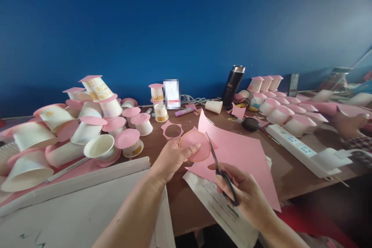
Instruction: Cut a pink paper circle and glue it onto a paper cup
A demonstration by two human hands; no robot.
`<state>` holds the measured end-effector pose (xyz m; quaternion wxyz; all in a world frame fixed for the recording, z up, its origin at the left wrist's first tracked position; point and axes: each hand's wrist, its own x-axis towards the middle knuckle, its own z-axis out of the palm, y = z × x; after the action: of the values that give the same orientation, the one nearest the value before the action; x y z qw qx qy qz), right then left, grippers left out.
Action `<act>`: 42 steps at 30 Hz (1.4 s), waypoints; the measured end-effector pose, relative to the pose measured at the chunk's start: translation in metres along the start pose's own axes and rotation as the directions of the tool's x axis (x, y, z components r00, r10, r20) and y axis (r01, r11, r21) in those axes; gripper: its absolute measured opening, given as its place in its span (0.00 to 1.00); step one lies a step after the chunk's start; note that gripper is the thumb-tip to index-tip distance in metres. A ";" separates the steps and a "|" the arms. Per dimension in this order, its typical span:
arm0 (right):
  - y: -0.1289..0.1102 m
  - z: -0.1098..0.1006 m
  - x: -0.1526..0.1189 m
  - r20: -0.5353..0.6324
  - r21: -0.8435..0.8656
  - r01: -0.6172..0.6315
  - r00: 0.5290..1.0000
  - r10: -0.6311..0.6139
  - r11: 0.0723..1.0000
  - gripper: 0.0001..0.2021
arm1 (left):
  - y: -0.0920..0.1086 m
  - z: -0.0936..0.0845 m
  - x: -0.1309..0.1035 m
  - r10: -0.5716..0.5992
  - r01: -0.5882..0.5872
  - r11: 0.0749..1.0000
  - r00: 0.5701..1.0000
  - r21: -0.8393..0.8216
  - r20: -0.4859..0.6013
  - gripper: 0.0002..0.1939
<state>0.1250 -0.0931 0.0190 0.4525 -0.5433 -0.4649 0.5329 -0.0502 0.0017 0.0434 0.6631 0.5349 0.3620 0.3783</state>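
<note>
My left hand (171,159) pinches a pink paper disc (196,146) with a yellowish rim, its thumb lying on top. In my right hand (242,190) are black-handled scissors (216,157), their blades pointing up beside the disc's right edge. A large pink paper sheet (238,155) lies under and behind the scissors, with one corner curling up. Beyond my left hand rests a pink scrap (164,131) with a round hole cut in it.
Paper cups with pink discs (128,139) crowd the left; more cups (280,114) stand right. A black bottle (232,85), a black lid (250,124) and a glue stick (184,112) are behind. A power strip (293,147) lies right, a white box (87,209) front left.
</note>
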 end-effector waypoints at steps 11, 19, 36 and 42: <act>0.002 -0.003 0.000 0.027 -0.022 0.023 0.999 -0.023 0.999 0.22 | -0.003 -0.003 0.002 0.047 -0.047 0.999 0.998 0.021 -0.038 0.17; -0.001 -0.002 -0.002 0.040 0.008 0.034 0.999 -0.034 0.999 0.23 | -0.006 -0.006 0.004 0.058 -0.055 0.997 0.997 0.053 -0.054 0.17; 0.001 -0.007 -0.001 0.100 0.097 0.033 0.994 -0.042 0.995 0.19 | -0.004 -0.006 0.002 -0.008 0.004 0.998 0.997 0.056 0.078 0.16; 0.002 -0.009 -0.002 0.079 0.071 0.067 0.994 -0.072 0.995 0.17 | -0.005 -0.007 0.002 0.003 -0.007 0.997 0.998 0.071 0.061 0.15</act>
<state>0.1341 -0.0952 0.0178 0.4699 -0.4888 -0.4830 0.5541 -0.0549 0.0058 0.0370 0.6533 0.5705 0.3535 0.3504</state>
